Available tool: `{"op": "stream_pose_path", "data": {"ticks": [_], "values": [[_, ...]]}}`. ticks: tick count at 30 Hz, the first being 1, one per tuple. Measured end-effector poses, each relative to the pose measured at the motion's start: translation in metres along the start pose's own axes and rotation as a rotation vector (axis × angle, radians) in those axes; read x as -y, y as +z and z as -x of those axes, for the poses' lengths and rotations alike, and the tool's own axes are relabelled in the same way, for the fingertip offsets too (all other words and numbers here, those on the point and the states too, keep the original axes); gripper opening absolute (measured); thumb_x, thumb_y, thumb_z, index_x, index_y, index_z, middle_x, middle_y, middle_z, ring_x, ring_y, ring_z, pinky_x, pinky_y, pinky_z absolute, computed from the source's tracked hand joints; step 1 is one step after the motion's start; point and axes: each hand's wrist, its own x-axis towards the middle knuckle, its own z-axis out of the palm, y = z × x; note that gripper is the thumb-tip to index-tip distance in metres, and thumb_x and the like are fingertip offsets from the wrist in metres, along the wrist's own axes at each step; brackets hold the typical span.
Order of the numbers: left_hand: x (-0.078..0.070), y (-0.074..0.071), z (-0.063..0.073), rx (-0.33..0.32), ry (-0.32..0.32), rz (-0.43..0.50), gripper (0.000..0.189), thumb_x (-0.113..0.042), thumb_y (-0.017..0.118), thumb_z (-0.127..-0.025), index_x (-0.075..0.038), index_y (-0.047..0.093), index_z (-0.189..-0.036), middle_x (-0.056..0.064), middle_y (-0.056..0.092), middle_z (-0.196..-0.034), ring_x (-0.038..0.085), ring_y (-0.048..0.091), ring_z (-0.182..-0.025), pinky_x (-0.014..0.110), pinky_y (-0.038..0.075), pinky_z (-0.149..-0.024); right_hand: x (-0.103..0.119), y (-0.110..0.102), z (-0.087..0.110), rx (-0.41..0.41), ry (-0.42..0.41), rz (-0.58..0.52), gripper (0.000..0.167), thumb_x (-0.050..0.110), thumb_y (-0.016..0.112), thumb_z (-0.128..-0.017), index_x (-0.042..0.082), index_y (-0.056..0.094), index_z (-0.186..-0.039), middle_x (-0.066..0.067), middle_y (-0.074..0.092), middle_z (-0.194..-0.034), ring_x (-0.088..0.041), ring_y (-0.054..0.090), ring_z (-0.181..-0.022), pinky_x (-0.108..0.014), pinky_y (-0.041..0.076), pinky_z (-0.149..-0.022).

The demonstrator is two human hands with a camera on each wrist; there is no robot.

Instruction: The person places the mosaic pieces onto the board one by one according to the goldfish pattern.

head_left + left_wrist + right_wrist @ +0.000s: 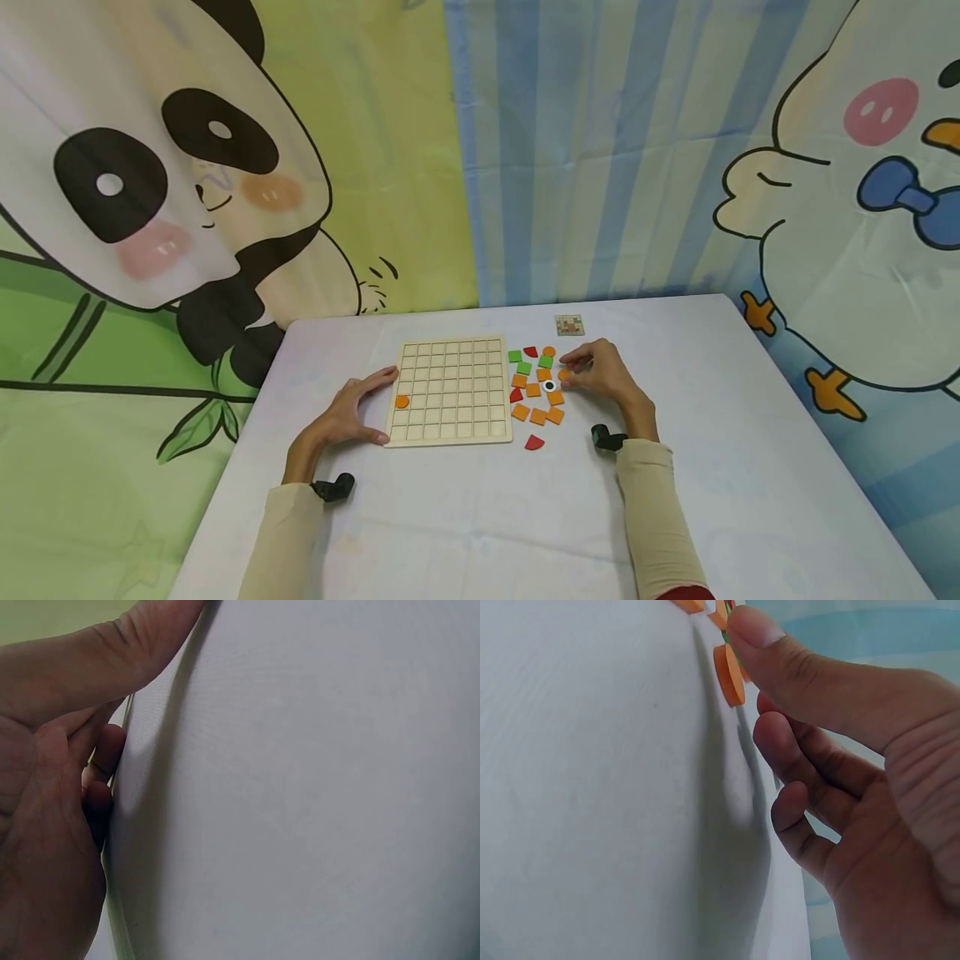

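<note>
While the left hand (351,408) lies spread against the left edge of the board (450,392), the right hand (609,371) meets an orange disc (564,376) beyond its right side; whether pinched, I cannot tell. Probably light and stiff, it suits fingertips on the rim.

- Near side of the grid board (450,392): wide free tabletop (465,517) between the two forearms
- Left edge of the grid board: blocked by the left hand (348,412), thumb and fingers spread along it
- Right of the grid board: crowded by loose coloured pieces (538,417), with the right hand (603,372) at their outer side
- Over the grid board: open from above, one orange disc (402,402) near its left edge
</note>
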Motion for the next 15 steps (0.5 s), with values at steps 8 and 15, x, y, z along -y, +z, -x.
{"op": "stream_pose_path", "data": {"ticks": [8, 15], "values": [[-0.0092, -0.0038, -0.0012, 0.029, -0.070, 0.013, 0.125, -0.027, 0.108, -0.058, -0.010, 0.048, -0.165, 0.013, 0.038, -0.178, 0.036, 0.046, -0.138, 0.056, 0.033, -0.112, -0.0041, -0.0003, 0.0030, 0.008, 0.016, 0.000, 0.038, 0.007, 0.098, -0.079, 0.000, 0.085, -0.113, -0.014, 0.082, -0.097, -0.021, 0.067, -0.086, -0.023, 0.054, -0.078], [-0.0090, -0.0041, -0.0028, 0.037, -0.073, 0.005, 0.125, -0.027, 0.109, -0.058, -0.010, 0.048, -0.166, 0.011, 0.038, -0.178, 0.033, 0.047, -0.134, 0.053, 0.033, -0.110, -0.0059, -0.0017, 0.0037, 0.020, 0.009, 0.001, 0.032, 0.004, 0.095, -0.081, -0.002, 0.084, -0.111, -0.016, 0.081, -0.096, -0.022, 0.066, -0.084, -0.022, 0.052, -0.075]]}}
